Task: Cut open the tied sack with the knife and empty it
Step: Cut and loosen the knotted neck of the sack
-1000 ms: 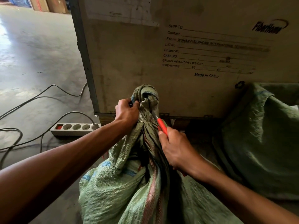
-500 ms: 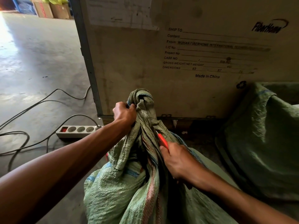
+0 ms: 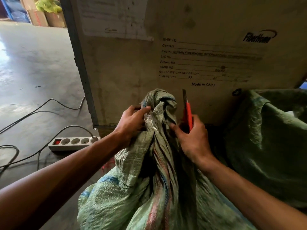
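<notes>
A big stencilled shipping crate (image 3: 199, 55) is filling the back of this warehouse bay, with a power strip (image 3: 73, 143) and its cables trailing over the grey concrete floor (image 3: 33, 72) to the left. Standing against the crate is the sack (image 3: 149, 188), green woven plastic, its neck twisted into a fat knot (image 3: 161, 103) at the top. A second green sack (image 3: 265, 138) is slumping open just to the right.

The person's left hand (image 3: 132, 122) is resting against the left side of the neck just under the knot, fingers (image 3: 144, 109) curled loosely onto the weave, probably to keep the bundle upright and taut for the blade. The right hand (image 3: 192, 135) is gripping the red knife (image 3: 187, 112) with fingers closed around its handle; the blade is pointing straight up, just beside the knot on its right and clear of the fabric. I'd guess it is being lined up for a cut.

The knot is looking intact, so the sack is not yet opened and nothing is emptied.
</notes>
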